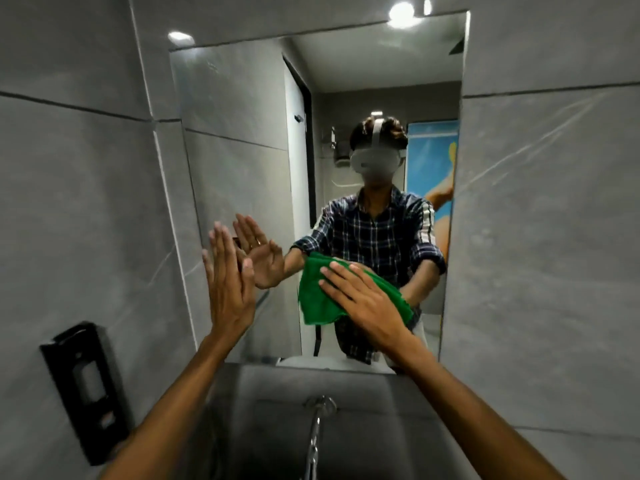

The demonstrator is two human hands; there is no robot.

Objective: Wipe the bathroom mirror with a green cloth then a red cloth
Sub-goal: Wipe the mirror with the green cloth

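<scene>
The bathroom mirror (242, 109) hangs on the grey tiled wall straight ahead. My right hand (360, 299) lies flat, fingers spread, pressing a crumpled green cloth (317, 296) against the lower middle of the glass. My left hand (227, 282) is open with fingers up, its palm against the mirror's lower left part near the edge. The glass reflects a person in a checked shirt with a headset. No red cloth is in view.
A chrome tap (317, 431) sticks out over the grey basin (381, 410) right below the mirror. A black soap dispenser (85, 389) is fixed to the left wall. Grey tiles (536, 237) flank the mirror on both sides.
</scene>
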